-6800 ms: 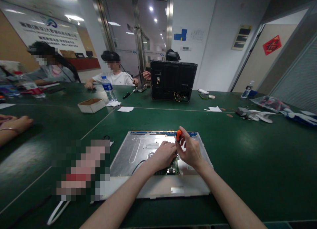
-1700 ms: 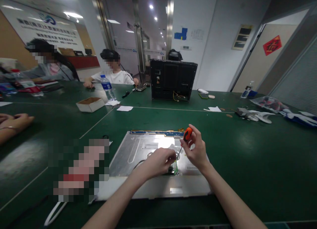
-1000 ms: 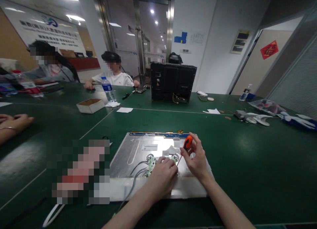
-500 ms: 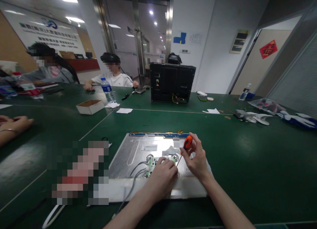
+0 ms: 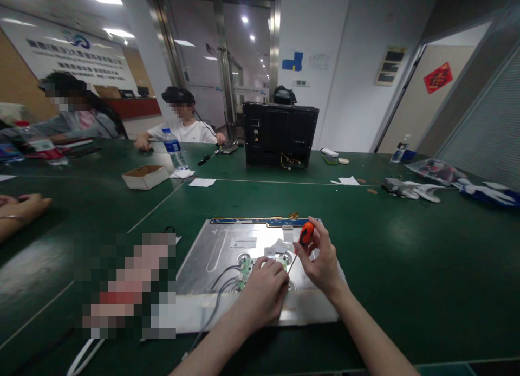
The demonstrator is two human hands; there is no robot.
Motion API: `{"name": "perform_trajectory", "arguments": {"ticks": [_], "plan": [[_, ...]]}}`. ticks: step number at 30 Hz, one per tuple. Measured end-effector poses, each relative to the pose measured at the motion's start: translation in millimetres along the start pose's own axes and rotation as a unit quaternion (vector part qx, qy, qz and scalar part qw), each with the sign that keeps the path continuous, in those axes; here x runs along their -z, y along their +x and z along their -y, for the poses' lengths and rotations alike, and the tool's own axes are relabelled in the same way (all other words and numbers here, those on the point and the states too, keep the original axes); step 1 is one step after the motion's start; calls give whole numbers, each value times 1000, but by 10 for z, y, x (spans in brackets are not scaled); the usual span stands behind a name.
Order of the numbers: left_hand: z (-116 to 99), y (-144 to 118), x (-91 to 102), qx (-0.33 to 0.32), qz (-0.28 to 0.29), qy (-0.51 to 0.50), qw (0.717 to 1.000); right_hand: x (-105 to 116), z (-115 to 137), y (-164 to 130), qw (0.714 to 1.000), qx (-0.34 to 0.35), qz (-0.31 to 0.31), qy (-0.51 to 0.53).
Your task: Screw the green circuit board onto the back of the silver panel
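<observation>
My right hand (image 5: 320, 262) grips an orange and black screwdriver (image 5: 306, 233), whose thin shaft slants down to the left. The shaft's tip ends beside the fingers of my left hand (image 5: 266, 289), so what it touches is hidden. Curled and pressed together, my left fingers lie over a small green circuit board (image 5: 245, 268); anything between them cannot be seen. The board sits on the silvery metal back of a flat display panel (image 5: 197, 262). Grey cables (image 5: 219, 305) run from the board's left side toward me. A white paper piece (image 5: 277, 247) lies just above the board.
A black monitor housing (image 5: 280, 135) stands at the table's far side. To its left are an open small box (image 5: 145, 176) and a water bottle (image 5: 174, 148). White and grey gloves (image 5: 410, 189) lie right. Two people sit across; another person's hand (image 5: 24, 211) is at left.
The whole view has shifted slightly to the left. Both hands and the screwdriver keep nearly the same pose over the panel.
</observation>
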State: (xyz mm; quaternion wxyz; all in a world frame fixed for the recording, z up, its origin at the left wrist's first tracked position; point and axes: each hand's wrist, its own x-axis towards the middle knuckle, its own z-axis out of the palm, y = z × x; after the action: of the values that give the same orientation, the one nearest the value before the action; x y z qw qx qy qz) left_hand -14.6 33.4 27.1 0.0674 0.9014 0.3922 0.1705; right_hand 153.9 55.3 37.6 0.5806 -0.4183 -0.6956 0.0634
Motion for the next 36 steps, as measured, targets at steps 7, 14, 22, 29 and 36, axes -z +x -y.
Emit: {"name": "perform_trajectory", "arguments": {"ticks": [7, 14, 22, 29, 36], "plan": [[-5, -2, 64, 4, 13, -22, 1000, 0, 9, 10, 1000, 12, -1, 2], [-11, 0, 33, -8, -3, -3, 1000, 5, 27, 18, 1000, 18, 2, 8], [29, -9, -21, -16, -18, -17, 1000, 13, 30, 14, 1000, 9, -3, 0], [25, -5, -15, -6, -21, -18, 1000, 41, 114, 32, 999, 45, -7, 0], [21, -3, 13, 5, -1, -30, 1000, -1, 123, -29, 996, 87, 3, -6]]}}
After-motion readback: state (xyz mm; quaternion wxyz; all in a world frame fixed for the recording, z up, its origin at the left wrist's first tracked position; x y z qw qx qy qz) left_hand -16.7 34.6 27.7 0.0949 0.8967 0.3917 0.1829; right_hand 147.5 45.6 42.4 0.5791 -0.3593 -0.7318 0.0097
